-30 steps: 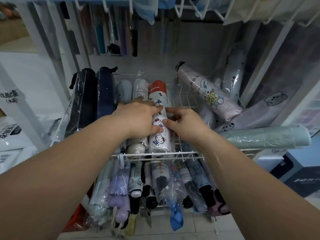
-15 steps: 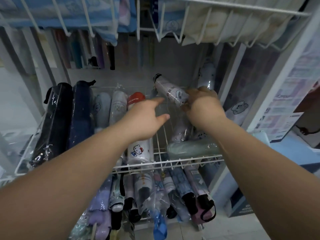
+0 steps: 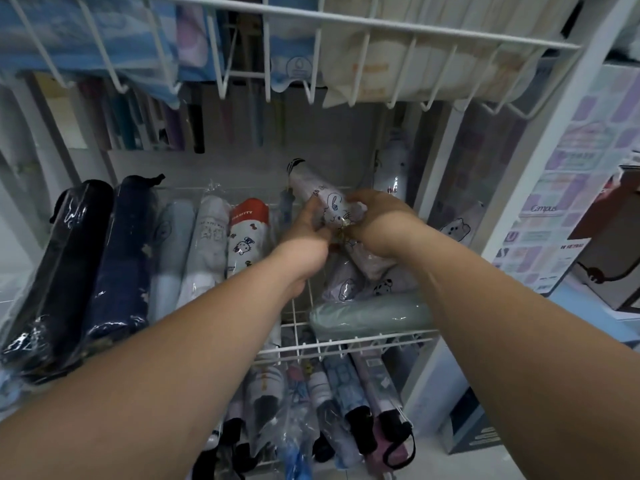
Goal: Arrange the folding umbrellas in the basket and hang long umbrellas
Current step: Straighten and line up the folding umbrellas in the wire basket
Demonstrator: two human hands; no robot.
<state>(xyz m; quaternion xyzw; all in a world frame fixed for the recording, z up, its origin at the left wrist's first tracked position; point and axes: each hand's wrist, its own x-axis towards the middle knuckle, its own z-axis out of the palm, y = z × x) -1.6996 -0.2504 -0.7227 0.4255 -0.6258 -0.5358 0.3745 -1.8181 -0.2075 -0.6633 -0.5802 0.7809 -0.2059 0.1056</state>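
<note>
Umbrella with rabbit print sits tilted between both hands, over the right half of the wire basket; black umbrella, navy umbrella and red-capped umbrella lie side by side to the left; mint umbrella lies crosswise at the front rim, under the right forearm; left hand and right hand both curl their fingers round the wrapped body, gripping it.

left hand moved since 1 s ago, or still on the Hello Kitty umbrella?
Yes. The left hand has left the Hello Kitty umbrella, going right and toward the back. It now grips the rabbit-print umbrella together with the right hand.
</note>
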